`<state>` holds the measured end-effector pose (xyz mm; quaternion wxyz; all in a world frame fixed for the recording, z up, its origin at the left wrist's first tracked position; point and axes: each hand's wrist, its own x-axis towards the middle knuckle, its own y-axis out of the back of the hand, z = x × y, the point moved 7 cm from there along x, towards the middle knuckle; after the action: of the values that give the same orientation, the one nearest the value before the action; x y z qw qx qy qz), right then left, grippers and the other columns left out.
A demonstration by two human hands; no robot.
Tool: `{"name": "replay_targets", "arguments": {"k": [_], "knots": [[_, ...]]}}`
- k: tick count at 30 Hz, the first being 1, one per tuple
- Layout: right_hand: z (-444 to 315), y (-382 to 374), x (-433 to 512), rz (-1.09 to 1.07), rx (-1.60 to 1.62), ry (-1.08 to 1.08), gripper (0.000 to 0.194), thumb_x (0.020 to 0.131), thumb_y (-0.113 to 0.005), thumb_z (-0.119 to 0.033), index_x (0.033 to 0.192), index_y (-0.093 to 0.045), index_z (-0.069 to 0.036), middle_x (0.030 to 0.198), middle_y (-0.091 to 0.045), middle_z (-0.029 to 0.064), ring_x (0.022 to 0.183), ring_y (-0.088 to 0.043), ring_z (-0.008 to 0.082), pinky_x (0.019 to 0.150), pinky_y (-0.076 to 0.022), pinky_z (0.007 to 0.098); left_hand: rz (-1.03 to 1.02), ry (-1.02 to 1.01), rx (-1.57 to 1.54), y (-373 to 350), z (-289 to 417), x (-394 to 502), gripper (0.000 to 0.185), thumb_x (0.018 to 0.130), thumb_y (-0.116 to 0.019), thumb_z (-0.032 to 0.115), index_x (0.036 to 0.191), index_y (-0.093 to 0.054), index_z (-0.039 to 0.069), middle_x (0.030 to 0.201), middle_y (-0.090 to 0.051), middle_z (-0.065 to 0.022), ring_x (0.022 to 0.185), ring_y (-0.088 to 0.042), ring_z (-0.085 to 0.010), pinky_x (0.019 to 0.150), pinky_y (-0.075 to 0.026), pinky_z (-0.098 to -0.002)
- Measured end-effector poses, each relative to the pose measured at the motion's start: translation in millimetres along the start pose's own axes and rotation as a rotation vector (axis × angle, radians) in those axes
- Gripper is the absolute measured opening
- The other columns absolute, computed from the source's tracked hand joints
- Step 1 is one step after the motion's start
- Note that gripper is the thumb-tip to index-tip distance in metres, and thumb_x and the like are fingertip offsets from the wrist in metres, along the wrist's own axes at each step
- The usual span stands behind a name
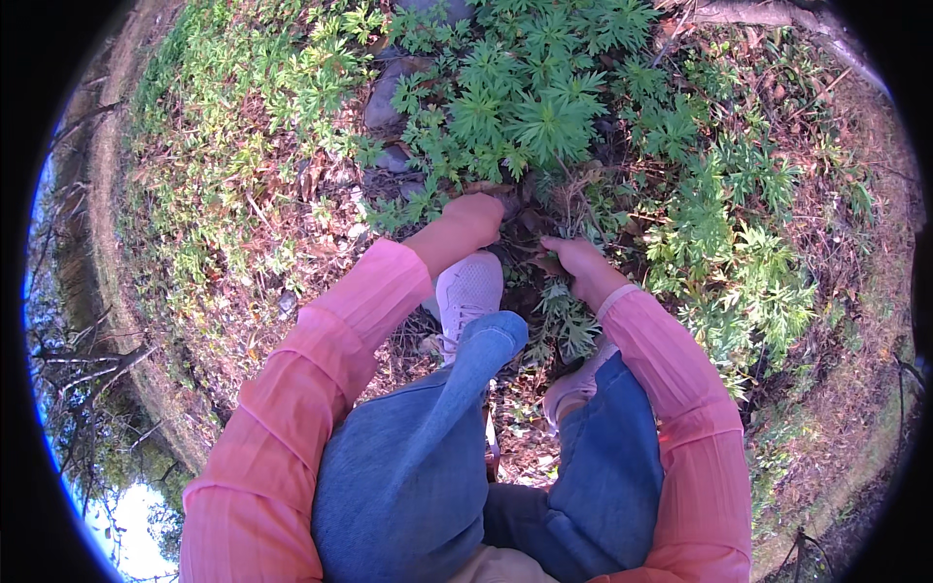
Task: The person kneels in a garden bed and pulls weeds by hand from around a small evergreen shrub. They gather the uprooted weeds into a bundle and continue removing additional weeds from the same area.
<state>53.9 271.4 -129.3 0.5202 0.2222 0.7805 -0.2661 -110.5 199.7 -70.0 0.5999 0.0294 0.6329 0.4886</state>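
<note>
My left hand [475,218] reaches down to the leaf litter just beyond the toe of a light mesh sneaker [472,288]; its fingers curl downward and what they touch is hidden. To its right, my right hand [576,264] is bent over with thumb and forefinger close together, at some thin stems or dry leaves. Under that hand hangs a leafy green sprig [565,321]; whether the fingers hold it cannot be told. Dark soil and brown leaves lie between the hands. Lobed green plants [550,120] grow just beyond them.
Grey stones [384,98] lie among the plants ahead. More leafy plants [743,284] grow at the right, and low weeds [248,95] spread at the left. A pale branch [751,13] lies at the top right. My jeans-clad knees [415,452] are bent close below my arms.
</note>
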Motion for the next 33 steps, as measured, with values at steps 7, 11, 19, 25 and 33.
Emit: {"name": "replay_targets", "arguments": {"k": [7,11,19,25,33], "knots": [[-7.3,-61.7,31.2,0.025,0.07,-0.076,0.026,0.089,-0.057,-0.023,0.099,-0.061,0.0,0.091,-0.065,0.011,0.075,-0.063,0.0219,0.068,-0.0482,0.0374,0.127,-0.036,-0.138,-10.4,-3.5,4.5,0.024,0.079,-0.064,0.024,0.085,-0.068,0.002,0.086,-0.066,-0.0193,0.085,-0.064,-0.0353,0.077,-0.051,-0.0439],[-3.8,-59.5,52.5,-0.042,0.217,-0.098,0.013,0.081,-0.059,-0.014,0.085,-0.063,-0.002,0.081,-0.064,0.0091,0.07,-0.059,0.0207,0.063,-0.0437,0.041,0.141,-0.036,-0.116,2.8,24.9,-7.7,0.018,0.073,-0.061,0.015,0.082,-0.068,0.001,0.085,-0.066,-0.0206,0.083,-0.064,-0.0356,0.073,-0.052,-0.0445],[-1.2,-18.4,15.8,0.013,0.196,0.102,0.008,0.074,-0.062,-0.01,0.077,-0.062,-0.002,0.077,-0.062,0.0082,0.068,-0.057,0.0181,0.057,-0.0399,0.0377,0.172,-0.212,-0.244,20.3,79.6,-39.3,0.015,0.064,-0.06,0.009,0.072,-0.067,-0.001,0.08,-0.065,-0.0235,0.074,-0.065,-0.0369,0.069,-0.053,-0.0445],[-56.7,-7.7,-42.2,0.086,-0.193,0.266,0.022,0.082,-0.054,-0.014,0.096,-0.062,0.001,0.073,-0.065,0.01,0.062,-0.059,0.0175,0.058,-0.0473,0.0297,-0.069,-0.247,-0.759,44.0,48.7,-43.7,0.034,0.083,-0.06,0.03,0.081,-0.067,-0.004,0.079,-0.065,-0.0209,0.078,-0.065,-0.033,0.074,-0.051,-0.0422],[-39.8,-46.7,27.3,-0.164,-0.289,0.152,0.022,0.082,-0.054,-0.012,0.088,-0.065,0.006,0.078,-0.069,0.0166,0.061,-0.063,0.019,0.057,-0.0494,0.0316,-0.015,0.425,-0.481,1.3,-102.3,-12.1,0.048,0.088,-0.057,0.039,0.11,-0.059,-0.004,0.107,-0.063,-0.0202,0.089,-0.064,-0.0357,0.068,-0.053,-0.0459]]}}
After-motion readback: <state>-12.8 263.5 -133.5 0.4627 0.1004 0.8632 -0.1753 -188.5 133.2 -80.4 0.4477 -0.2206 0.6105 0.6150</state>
